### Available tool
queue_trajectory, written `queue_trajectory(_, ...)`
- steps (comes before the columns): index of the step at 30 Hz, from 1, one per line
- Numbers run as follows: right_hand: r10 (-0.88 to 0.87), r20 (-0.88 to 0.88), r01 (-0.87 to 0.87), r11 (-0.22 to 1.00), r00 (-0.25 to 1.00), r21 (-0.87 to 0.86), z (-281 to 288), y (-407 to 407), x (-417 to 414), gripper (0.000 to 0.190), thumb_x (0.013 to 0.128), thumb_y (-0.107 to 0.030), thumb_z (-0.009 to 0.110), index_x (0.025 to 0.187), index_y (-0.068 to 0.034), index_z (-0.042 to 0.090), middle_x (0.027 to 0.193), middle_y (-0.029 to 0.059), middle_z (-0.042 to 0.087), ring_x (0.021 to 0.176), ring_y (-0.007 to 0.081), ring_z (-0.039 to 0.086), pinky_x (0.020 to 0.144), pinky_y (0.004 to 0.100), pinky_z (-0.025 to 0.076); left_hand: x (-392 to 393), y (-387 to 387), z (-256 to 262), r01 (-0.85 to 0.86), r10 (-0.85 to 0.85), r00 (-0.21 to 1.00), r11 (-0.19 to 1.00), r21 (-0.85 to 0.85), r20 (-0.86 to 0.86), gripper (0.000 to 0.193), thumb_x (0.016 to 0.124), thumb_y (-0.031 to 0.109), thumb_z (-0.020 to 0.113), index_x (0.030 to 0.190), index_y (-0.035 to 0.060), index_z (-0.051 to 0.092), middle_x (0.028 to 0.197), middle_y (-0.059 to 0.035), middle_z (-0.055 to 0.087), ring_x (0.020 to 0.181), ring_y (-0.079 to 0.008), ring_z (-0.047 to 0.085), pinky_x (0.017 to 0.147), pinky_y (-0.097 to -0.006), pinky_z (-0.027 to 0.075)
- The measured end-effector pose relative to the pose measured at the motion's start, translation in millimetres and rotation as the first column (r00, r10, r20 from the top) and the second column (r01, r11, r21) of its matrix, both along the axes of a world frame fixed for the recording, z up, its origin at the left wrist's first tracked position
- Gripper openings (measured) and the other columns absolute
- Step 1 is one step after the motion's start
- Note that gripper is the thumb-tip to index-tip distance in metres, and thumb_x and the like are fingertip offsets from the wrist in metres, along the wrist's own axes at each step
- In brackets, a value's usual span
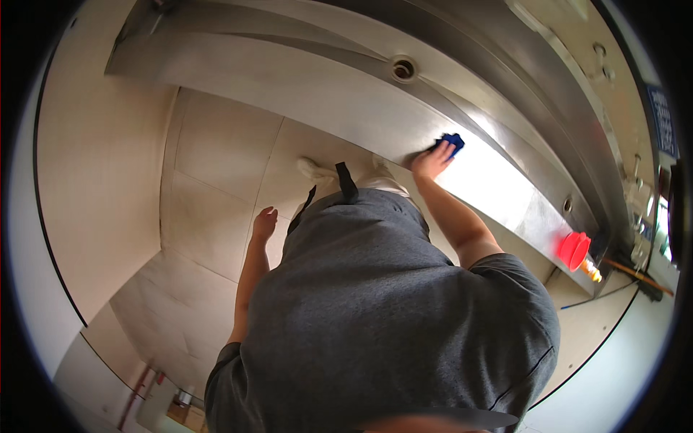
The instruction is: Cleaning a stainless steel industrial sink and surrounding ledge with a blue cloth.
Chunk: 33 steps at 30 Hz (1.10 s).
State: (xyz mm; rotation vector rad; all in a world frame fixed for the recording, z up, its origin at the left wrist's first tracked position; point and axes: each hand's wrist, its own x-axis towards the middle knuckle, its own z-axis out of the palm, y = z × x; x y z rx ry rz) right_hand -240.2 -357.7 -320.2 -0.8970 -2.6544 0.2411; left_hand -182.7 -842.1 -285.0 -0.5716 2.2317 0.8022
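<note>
My right hand (433,160) presses a dark blue cloth (452,145) against the flat front ledge (325,103) of a long stainless steel trough sink. Its fingers are spread over the cloth, which is bunched up beyond the fingertips. Bright light glares off the ledge just to the right of the cloth. At my left side, my left hand (265,223) hangs over the tiled floor with nothing visible in it. Its fingers are loosely curled, and the palm side is hidden.
Inside the trough are a drain hole (403,69) and a second drain (567,204). On the ledge's right end stand a red plastic basin (574,251) and a bottle with a yellow cap (594,275). Taps (601,60) line the back wall. A wooden-handled broom (644,279) leans at far right.
</note>
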Motion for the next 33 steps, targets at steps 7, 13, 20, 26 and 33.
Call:
queue_trajectory(7, 0.444, 0.06, -0.415, 0.871, 0.894, -0.263, 24, -198, -104, 0.066, 0.078, -0.018, 0.053, 0.135, 0.0, 0.027, 0.144, 0.0185, 0.015, 0.128, 0.05, 0.012, 0.103, 0.0574, 0.014, 51, -111, -31, -0.269, 0.271, 0.963, 0.961, 0.058, -0.019, 0.044, 0.083, 0.035, 0.055, 0.114, 0.0042, 0.056, 0.085, -0.015, 0.066, 0.076, -0.0209, 0.065, 0.07, -0.0319, 0.049)
queue_trajectory(13, 0.777, 0.108, -0.738, 0.625, 0.621, -0.253, 45, -246, -156, 0.06, 0.083, -0.017, 0.048, 0.137, -0.007, 0.026, 0.146, 0.0098, 0.016, 0.131, 0.0426, 0.012, 0.106, 0.0514, 0.016, 92, -167, -41, -0.334, 0.329, 0.939, 0.941, 0.051, 0.097, 0.044, 0.084, 0.032, 0.055, 0.114, 0.0005, 0.055, 0.092, -0.0165, 0.065, 0.074, -0.0198, 0.065, 0.067, -0.0302, 0.05)
queue_trajectory(20, 0.588, -0.018, -0.585, 0.799, 0.808, -0.138, 16, -147, -134, 0.052, 0.081, -0.002, 0.037, 0.133, 0.002, 0.031, 0.141, 0.019, 0.026, 0.133, 0.0351, 0.019, 0.109, 0.0472, 0.011, 95, -174, -41, -0.532, 0.513, 0.843, 0.84, 0.106, 0.165, 0.042, 0.085, 0.028, 0.054, 0.115, -0.0012, 0.053, 0.099, -0.0148, 0.063, 0.075, -0.0198, 0.065, 0.068, -0.0284, 0.051)
queue_trajectory(26, -0.061, 0.268, 0.095, 0.988, 0.962, -0.119, -10, -80, -141, 0.06, 0.089, -0.028, 0.037, 0.135, 0.006, 0.021, 0.143, 0.0246, 0.017, 0.134, 0.0365, 0.01, 0.108, 0.0475, 0.006, 42, -160, -21, -0.363, 0.352, 0.926, 0.929, 0.065, 0.137, 0.044, 0.083, 0.03, 0.055, 0.116, 0.0013, 0.054, 0.092, -0.0162, 0.065, 0.075, -0.0205, 0.065, 0.069, -0.0313, 0.049)
queue_trajectory(33, -0.144, 0.274, 0.165, 0.985, 0.951, -0.054, 0, -140, -220, 0.085, 0.086, -0.06, 0.031, 0.136, 0.008, 0.018, 0.144, 0.0239, 0.013, 0.134, 0.0366, 0.01, 0.109, 0.0466, 0.005, -39, -184, -1, -0.291, 0.291, 0.955, 0.957, -0.006, 0.053, 0.046, 0.082, 0.033, 0.055, 0.115, 0.002, 0.055, 0.086, -0.0169, 0.066, 0.078, -0.0221, 0.064, 0.071, -0.0327, 0.049)
